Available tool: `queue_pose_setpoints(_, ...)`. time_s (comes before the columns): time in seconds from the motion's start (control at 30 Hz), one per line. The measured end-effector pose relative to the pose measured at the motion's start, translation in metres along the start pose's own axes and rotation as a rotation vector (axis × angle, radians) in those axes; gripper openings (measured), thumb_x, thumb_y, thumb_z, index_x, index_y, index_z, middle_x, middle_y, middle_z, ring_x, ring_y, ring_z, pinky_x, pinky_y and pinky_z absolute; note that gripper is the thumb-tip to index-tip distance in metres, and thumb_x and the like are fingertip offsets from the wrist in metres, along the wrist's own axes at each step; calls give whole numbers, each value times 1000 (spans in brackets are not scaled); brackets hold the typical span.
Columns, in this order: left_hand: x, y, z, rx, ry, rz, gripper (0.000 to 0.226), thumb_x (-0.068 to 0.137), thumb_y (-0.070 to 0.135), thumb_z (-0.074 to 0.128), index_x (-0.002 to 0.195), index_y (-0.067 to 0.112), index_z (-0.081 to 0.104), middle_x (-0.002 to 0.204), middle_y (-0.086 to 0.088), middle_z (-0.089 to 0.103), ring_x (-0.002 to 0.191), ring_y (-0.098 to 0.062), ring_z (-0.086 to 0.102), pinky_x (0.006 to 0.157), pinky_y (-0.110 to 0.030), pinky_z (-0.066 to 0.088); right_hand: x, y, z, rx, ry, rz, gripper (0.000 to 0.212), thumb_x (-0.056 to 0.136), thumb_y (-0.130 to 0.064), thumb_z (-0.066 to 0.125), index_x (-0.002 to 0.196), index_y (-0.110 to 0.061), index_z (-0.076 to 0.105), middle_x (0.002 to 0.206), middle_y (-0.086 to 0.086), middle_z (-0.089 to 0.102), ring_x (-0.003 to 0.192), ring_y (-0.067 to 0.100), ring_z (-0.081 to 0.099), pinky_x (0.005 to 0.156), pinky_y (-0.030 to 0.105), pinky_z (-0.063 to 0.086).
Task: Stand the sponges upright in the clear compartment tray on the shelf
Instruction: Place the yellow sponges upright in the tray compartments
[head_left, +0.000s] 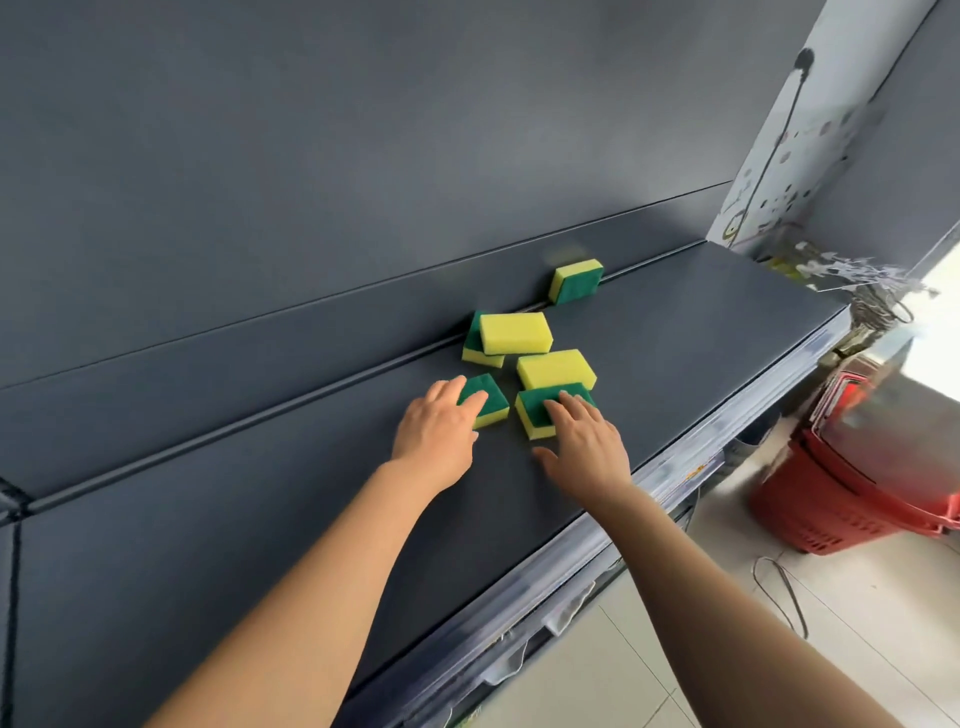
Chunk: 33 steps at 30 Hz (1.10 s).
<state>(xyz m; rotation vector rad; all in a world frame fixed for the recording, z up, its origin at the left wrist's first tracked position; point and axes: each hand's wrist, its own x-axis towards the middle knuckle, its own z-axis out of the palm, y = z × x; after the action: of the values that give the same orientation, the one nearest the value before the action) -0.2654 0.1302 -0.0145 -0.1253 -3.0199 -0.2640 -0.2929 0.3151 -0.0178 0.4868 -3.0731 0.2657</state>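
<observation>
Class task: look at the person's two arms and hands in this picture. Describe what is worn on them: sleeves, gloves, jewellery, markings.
The left arm and right arm are bare as far as the frame shows, with no sleeves. The left hand and right hand are ungloved, with no ring, watch or bracelet visible, and no markings or cables. The nails are too small to judge.

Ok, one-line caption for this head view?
Left hand touches the left sponge, right hand the right sponge, on a dark shelf.

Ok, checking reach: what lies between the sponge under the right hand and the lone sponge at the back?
A yellow-side-up sponge, then bare shelf, in the head view.
</observation>
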Motion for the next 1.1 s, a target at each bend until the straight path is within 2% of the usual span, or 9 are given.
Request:
queue_pose_setpoints(0.1, 12, 3, 8, 21, -46, -56, 55, 96, 26, 47, 146, 23, 23, 152, -8, 23, 139, -24, 20, 106, -38, 28, 13, 9, 1, -33, 43, -38, 67, 85, -48, 58, 141, -23, 33, 141, 2, 39, 131, 25, 33, 105, 38, 30)
queue_pose_setpoints(0.23, 12, 13, 9, 85, 5, -158, 64, 86, 48, 57, 140, 25, 31, 136, -3, 39, 123, -23, 35, 90, -36, 35, 25, 13, -3, -112, 21, -113, 72, 75, -64, 59, 136, -30, 40, 123, 3, 43, 116, 26, 37, 93, 38, 34)
queue_pose_setpoints(0.47, 1, 29, 7, 107, -28, -273, 61, 80, 62, 54, 125, 23, 47, 122, -2, 45, 114, -23, 40, 88, -39, 34, 25, 22, -2, -40, 27, -250, 54, 80, -66, 51, 121, -31, 56, 121, -4, 53, 115, 22, 41, 87, 37, 36)
queue_pose_setpoints(0.57, -12, 34, 8, 24, -87, -282, 56, 88, 57, 43, 129, 19, 42, 125, -3, 47, 116, -24, 44, 91, -41, 35, 23, 21, -4, 47, 79, -278, 43, 90, -59, 39, 104, -27, 64, 104, -4, 61, 104, 22, 50, 82, 35, 35)
queue_pose_setpoints(0.7, -35, 43, 6, -214, -18, -393, 48, 95, 46, 32, 137, 24, 33, 125, -6, 50, 109, -26, 50, 85, -40, 43, 16, 18, -1, 110, 164, -338, 36, 97, -46, 35, 88, -19, 58, 90, -1, 63, 89, 26, 58, 70, 34, 31)
queue_pose_setpoints(0.83, -56, 49, -1, -486, 89, -572, 46, 89, 60, 36, 128, 36, 37, 117, 2, 56, 100, -21, 52, 76, -33, 41, 16, 13, 3, 141, 188, -320, 40, 97, -48, 33, 83, -15, 52, 84, 4, 65, 82, 29, 59, 60, 33, 30)
queue_pose_setpoints(0.93, -75, 52, -10, -673, 166, -734, 48, 71, 70, 55, 105, 39, 42, 94, 11, 56, 84, -13, 54, 63, -31, 43, 11, 6, 4, 133, 160, -333, 59, 88, -66, 21, 95, -19, 56, 88, 2, 66, 86, 27, 59, 60, 33, 36)
queue_pose_setpoints(1.0, -86, 51, -13, -811, 267, -822, 39, 73, 61, 59, 97, 35, 44, 90, 10, 57, 84, -14, 56, 68, -35, 48, 8, 0, 4, 75, 126, -375, 77, 76, -80, 17, 113, -24, 54, 100, 1, 66, 95, 26, 58, 67, 35, 43)
queue_pose_setpoints(1.1, -106, 47, -16, -942, 415, -901, 18, 85, 44, 56, 91, 29, 49, 92, 4, 59, 87, -19, 57, 73, -37, 48, 4, -13, 5, 119, 2, -451, 63, 80, -72, 39, 126, -29, 43, 114, 1, 60, 102, 25, 57, 71, 35, 46)
